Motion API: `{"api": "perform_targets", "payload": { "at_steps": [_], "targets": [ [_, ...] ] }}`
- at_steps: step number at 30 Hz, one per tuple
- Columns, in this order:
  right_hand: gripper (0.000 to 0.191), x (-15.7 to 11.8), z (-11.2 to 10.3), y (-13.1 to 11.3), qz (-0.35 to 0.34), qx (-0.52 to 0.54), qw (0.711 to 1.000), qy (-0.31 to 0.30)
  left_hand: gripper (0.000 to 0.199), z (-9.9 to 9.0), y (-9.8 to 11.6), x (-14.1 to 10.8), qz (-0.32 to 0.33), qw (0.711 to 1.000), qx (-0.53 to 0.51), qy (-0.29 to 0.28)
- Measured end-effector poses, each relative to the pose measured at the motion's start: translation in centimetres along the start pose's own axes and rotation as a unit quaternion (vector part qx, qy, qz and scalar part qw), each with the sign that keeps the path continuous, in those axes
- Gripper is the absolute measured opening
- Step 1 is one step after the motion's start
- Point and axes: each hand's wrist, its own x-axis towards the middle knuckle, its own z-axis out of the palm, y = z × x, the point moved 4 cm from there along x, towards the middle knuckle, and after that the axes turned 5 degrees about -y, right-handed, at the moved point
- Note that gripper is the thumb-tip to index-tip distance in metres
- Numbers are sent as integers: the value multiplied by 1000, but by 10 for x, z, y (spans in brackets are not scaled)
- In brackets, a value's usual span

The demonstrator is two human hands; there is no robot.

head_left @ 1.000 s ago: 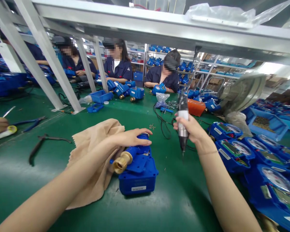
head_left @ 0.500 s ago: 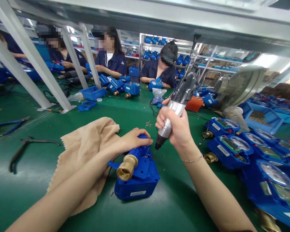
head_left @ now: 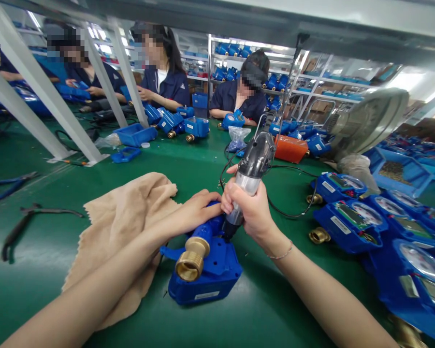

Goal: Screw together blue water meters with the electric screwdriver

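A blue water meter [head_left: 223,270] with a threaded brass fitting [head_left: 191,263] lies face down on the green table. My left hand [head_left: 197,209] is closed over its far end, steadying it. In my right hand [head_left: 249,203] is an electric screwdriver [head_left: 254,157], gripped round its silver barrel and tilted. Its black nose points down at the meter's far right edge; the bit's tip is hidden, so contact cannot be made out. A beige cloth [head_left: 125,224] lies left of the meter, under my left forearm.
Several blue meters [head_left: 350,224] stand on the right, near a blue bin of small brass-coloured parts [head_left: 395,171]. Pliers [head_left: 21,224] lie at left. White posts [head_left: 68,106] rise from the table at left. Co-workers [head_left: 239,92] sit opposite. A cable [head_left: 293,215] loops right of the screwdriver.
My right hand has brought the screwdriver down and left, from beside the meter to its far right edge. My left hand stays on the meter. The view has shifted slightly.
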Motion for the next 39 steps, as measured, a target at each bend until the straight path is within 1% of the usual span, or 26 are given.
{"api": "perform_targets", "payload": {
  "at_steps": [6,11,14,17,19,24,26,29,31,35,39],
  "targets": [
    [21,2,0,3,25,21,999,-18,42,2,1,2,-3,1000,2,13],
    [25,3,-1,2,33,43,998,-22,41,2,0,2,4,1000,0,12],
    [28,1,-2,1,33,68,996,-47,41,4,-4,3,18,1000,-4,9],
    [26,-2,-4,1,30,87,993,-72,41,4,-7,3,17,1000,1,11],
    [24,-5,-6,-1,19,96,993,-67,40,3,-7,3,7,1000,13,16],
    [27,-11,-8,-5,-21,87,995,-37,38,3,-4,2,3,1000,17,16],
    [24,-12,-8,-5,-18,79,996,-33,38,3,-4,1,4,1000,11,17],
    [23,-10,-6,-3,11,73,997,-27,39,3,-6,2,4,1000,5,19],
    [24,-8,-4,-1,26,74,996,-37,38,3,-6,2,9,1000,-1,16],
    [27,-2,-2,-2,30,98,992,-77,37,4,-6,3,15,1000,-10,8],
    [29,3,-7,-5,36,117,988,-94,40,4,-3,3,-4,1000,4,13]
  ]
}}
